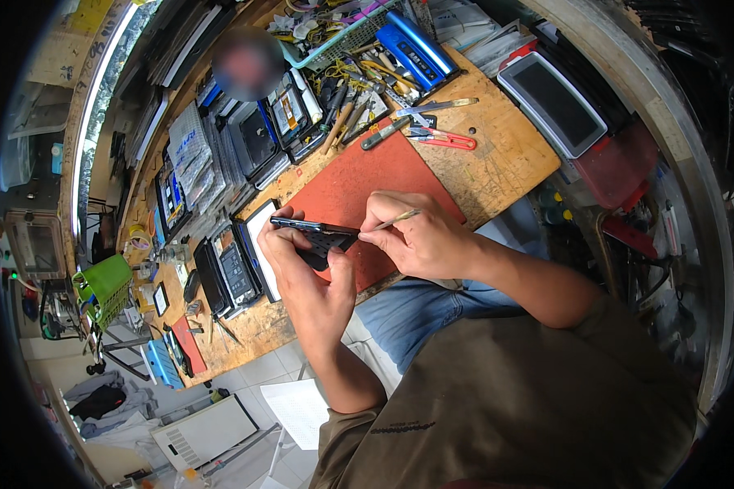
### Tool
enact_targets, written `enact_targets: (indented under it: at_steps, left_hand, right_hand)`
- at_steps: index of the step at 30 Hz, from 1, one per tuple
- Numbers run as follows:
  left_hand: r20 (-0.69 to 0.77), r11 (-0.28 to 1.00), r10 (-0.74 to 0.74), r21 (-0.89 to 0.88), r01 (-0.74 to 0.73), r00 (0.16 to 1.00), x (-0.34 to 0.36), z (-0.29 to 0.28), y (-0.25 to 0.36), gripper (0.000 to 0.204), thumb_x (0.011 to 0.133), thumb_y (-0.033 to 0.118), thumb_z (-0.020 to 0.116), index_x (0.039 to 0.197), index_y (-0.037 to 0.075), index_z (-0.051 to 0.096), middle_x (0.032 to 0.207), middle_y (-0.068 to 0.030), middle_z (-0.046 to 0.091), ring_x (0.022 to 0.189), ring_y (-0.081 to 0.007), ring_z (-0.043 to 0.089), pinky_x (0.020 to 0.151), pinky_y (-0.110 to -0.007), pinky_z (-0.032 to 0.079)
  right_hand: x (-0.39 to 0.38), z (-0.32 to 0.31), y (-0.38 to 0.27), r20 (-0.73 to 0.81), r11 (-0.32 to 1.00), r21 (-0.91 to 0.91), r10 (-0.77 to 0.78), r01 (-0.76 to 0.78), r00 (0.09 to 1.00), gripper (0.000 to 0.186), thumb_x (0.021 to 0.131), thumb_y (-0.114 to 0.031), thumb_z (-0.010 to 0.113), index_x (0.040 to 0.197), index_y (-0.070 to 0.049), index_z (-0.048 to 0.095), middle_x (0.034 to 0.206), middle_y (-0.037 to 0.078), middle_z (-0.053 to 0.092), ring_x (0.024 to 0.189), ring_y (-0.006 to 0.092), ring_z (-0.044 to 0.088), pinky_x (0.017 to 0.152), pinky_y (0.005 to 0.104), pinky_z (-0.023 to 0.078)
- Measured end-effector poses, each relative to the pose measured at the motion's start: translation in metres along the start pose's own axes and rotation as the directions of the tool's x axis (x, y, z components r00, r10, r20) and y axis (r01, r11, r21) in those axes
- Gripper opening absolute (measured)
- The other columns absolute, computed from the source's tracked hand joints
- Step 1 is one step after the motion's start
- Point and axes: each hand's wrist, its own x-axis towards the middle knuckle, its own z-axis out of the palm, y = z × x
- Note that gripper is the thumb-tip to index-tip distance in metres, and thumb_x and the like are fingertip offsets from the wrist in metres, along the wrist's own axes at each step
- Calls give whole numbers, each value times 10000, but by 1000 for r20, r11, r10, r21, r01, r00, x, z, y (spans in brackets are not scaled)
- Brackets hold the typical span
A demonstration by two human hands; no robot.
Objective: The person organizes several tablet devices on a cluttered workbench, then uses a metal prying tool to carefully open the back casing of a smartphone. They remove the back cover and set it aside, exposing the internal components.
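Note:
My left hand (310,281) grips a dark smartphone (322,226), held nearly edge-on above the red mat (363,175). The thumb lies below the phone, and fingers wrap its left end. In my right hand (424,240) a thin, slender tool (403,218) is pinched between thumb and fingertips. Its rear end points up and to the right, while its working tip is hidden at the phone's right end, where the right fingertips come close to the phone. The tool's exact kind does not show.
Beyond the mat lie a grey-handled tool (386,134), a red-handled tool (448,140), and a blue device (416,50). Opened phones or tablets (253,138) and wrapped stacks (192,155) line the left. A white-framed tablet (553,104) sits right of the wooden bench (514,163).

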Motion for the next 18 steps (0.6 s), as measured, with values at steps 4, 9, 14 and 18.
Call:
enact_targets:
  at_steps: [4,9,14,18]
  left_hand:
    - [2,1000,15,17,-15,1000,1,0,0,311,813,8,647,1047,-4,442,1281,-275,499,1263,-438,569,1086,-509,443]
    - [13,1000,0,18,-1,1000,0,-1,2,314,817,8,646,1058,-6,445,1281,-280,500,1269,-440,564,1087,-509,442]
    - [20,999,7,51,-8,1000,0,-1,3,322,826,11,651,1077,-9,450,1283,-282,497,1269,-449,556,1086,-510,440]
    - [21,998,6,64,-7,1000,0,-2,1,331,824,11,666,1080,-10,458,1286,-280,496,1280,-458,542,1085,-516,440]
  right_hand:
    - [-2,0,1,5,1000,-28,5,-4,1000,177,922,34,714,907,3,540,835,156,641,782,379,671,663,458,495]
    - [-1,0,1,23,996,-71,-44,46,999,227,906,29,716,921,-16,494,855,169,651,847,438,679,682,500,507]
    - [-2,-2,-6,-48,1000,11,-2,2,999,200,902,16,736,917,-14,540,852,158,648,816,416,677,682,487,506]
    - [1,0,-10,-99,994,99,-37,47,994,117,949,7,732,903,6,625,836,116,645,775,254,672,673,391,492]
